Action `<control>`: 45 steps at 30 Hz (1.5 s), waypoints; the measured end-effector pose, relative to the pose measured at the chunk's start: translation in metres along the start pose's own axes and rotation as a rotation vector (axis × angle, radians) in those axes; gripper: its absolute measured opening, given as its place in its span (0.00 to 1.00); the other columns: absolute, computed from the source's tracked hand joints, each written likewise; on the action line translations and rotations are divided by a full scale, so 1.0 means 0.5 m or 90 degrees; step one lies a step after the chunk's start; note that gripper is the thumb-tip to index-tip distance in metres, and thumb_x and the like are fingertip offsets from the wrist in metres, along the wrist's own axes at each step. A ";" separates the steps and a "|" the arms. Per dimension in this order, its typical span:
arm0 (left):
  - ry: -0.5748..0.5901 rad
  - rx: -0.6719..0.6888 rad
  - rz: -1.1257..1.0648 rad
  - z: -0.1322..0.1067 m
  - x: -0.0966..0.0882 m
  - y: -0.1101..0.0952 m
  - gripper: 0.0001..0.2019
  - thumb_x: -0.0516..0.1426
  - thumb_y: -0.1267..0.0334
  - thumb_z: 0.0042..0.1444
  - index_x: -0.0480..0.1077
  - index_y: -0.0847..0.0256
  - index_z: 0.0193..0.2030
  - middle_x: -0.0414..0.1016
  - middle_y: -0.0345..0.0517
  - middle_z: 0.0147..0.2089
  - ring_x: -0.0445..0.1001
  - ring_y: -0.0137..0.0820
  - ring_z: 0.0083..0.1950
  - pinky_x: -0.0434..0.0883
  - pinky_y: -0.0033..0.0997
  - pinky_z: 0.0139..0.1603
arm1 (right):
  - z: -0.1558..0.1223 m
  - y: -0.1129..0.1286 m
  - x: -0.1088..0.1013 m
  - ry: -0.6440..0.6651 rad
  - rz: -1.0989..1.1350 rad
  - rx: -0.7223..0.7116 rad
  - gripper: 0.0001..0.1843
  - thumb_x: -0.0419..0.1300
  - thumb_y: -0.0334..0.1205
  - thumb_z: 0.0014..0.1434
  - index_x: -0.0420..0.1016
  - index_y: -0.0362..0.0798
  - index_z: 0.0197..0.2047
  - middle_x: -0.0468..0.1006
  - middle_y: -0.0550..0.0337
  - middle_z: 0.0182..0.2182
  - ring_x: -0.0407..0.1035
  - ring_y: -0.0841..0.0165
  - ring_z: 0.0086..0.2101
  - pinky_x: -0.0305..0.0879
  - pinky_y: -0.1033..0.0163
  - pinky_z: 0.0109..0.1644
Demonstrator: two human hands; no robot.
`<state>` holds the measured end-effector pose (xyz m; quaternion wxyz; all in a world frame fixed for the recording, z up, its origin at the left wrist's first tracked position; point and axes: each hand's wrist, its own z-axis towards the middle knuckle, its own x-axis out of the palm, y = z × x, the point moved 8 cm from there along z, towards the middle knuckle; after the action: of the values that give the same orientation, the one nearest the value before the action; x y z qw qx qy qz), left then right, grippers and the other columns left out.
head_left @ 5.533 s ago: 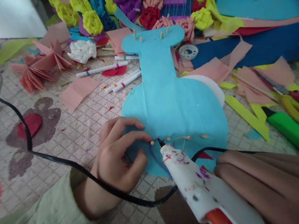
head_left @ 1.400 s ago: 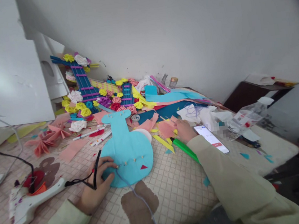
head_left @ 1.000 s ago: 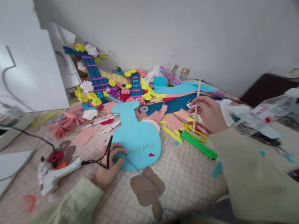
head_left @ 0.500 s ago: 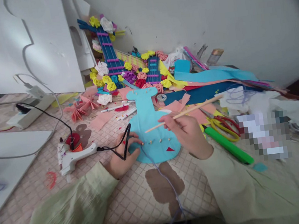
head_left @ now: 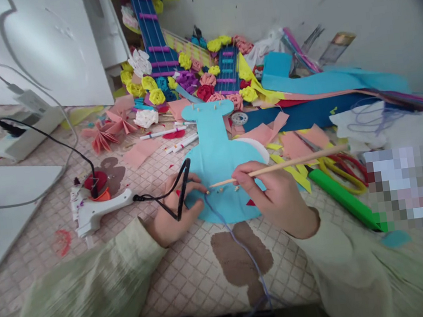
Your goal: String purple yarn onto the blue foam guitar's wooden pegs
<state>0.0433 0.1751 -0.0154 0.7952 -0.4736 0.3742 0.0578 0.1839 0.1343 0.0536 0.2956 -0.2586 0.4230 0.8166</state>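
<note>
Ideally the right hand point(head_left: 274, 199), fingers pinching the stick point(head_left: 293, 163), should aim its tip low at the pegs point(head_left: 221, 190) mid-frame; left hand point(head_left: 170, 216) fingers, pressed together, pin the cutout point(head_left: 214, 150).

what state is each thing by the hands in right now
left hand, flat on edge of the blue cutout
right hand, pinching the wooden stick
wooden stick, nearly level, tip by the pegs
blue cutout, lying flat
glue gun, on its side, unheld
purple thread, slack, running off the cutout
</note>
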 end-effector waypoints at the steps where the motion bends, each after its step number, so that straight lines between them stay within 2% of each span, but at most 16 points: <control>1: 0.001 -0.003 0.003 0.000 0.000 -0.001 0.09 0.52 0.69 0.50 0.71 0.61 0.36 0.65 0.48 0.47 0.63 0.40 0.53 0.61 0.47 0.56 | -0.001 -0.001 0.002 0.006 0.005 0.003 0.08 0.49 0.35 0.62 0.67 0.47 0.34 0.74 0.61 0.29 0.69 0.73 0.29 0.65 0.67 0.33; 4: 0.001 -0.009 0.007 0.002 -0.002 -0.003 0.08 0.52 0.68 0.50 0.71 0.61 0.36 0.66 0.47 0.46 0.63 0.40 0.53 0.62 0.46 0.56 | -0.004 -0.007 0.003 0.010 0.018 0.024 0.08 0.48 0.36 0.62 0.67 0.47 0.34 0.74 0.61 0.30 0.69 0.73 0.28 0.65 0.67 0.33; 10: 0.006 -0.018 -0.007 0.003 -0.001 0.000 0.08 0.53 0.66 0.50 0.71 0.60 0.36 0.66 0.47 0.46 0.63 0.40 0.53 0.63 0.46 0.55 | -0.005 -0.014 -0.004 -0.007 -0.001 0.037 0.09 0.49 0.37 0.62 0.68 0.47 0.33 0.74 0.63 0.26 0.69 0.72 0.27 0.62 0.68 0.28; 24: 0.001 -0.005 0.019 0.000 0.001 0.006 0.08 0.52 0.66 0.51 0.71 0.59 0.36 0.65 0.45 0.46 0.63 0.39 0.53 0.61 0.48 0.57 | -0.011 -0.016 -0.013 -0.030 -0.017 0.051 0.09 0.50 0.38 0.61 0.69 0.46 0.34 0.75 0.62 0.25 0.70 0.71 0.27 0.62 0.66 0.29; 31: 0.006 -0.010 0.034 0.002 -0.001 0.001 0.08 0.52 0.66 0.51 0.71 0.57 0.36 0.66 0.45 0.46 0.63 0.39 0.54 0.62 0.45 0.57 | -0.010 -0.012 -0.014 -0.031 -0.002 0.049 0.10 0.50 0.37 0.61 0.70 0.44 0.33 0.75 0.61 0.24 0.69 0.72 0.26 0.62 0.66 0.29; 38: -0.005 0.006 0.026 0.000 0.000 0.001 0.08 0.52 0.66 0.51 0.71 0.57 0.36 0.66 0.46 0.45 0.64 0.41 0.53 0.64 0.47 0.54 | -0.019 -0.023 -0.003 -0.009 0.034 0.088 0.10 0.50 0.39 0.62 0.70 0.44 0.35 0.74 0.61 0.25 0.67 0.74 0.24 0.62 0.66 0.27; 42: -0.002 0.010 0.032 0.000 0.000 0.000 0.08 0.52 0.67 0.51 0.71 0.57 0.35 0.66 0.46 0.46 0.64 0.40 0.53 0.64 0.46 0.54 | -0.020 -0.018 -0.003 -0.008 0.033 0.081 0.10 0.50 0.38 0.62 0.70 0.44 0.34 0.74 0.62 0.25 0.65 0.75 0.22 0.63 0.67 0.27; 45: 0.001 0.005 0.035 0.000 0.001 0.000 0.08 0.52 0.67 0.51 0.71 0.57 0.36 0.66 0.46 0.46 0.63 0.40 0.53 0.65 0.45 0.54 | -0.019 -0.007 -0.005 -0.007 0.029 0.054 0.09 0.50 0.37 0.62 0.69 0.44 0.33 0.74 0.62 0.27 0.67 0.75 0.23 0.64 0.67 0.28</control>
<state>0.0437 0.1751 -0.0159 0.7949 -0.4598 0.3882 0.0774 0.1897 0.1275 0.0486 0.2896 -0.2317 0.4612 0.8061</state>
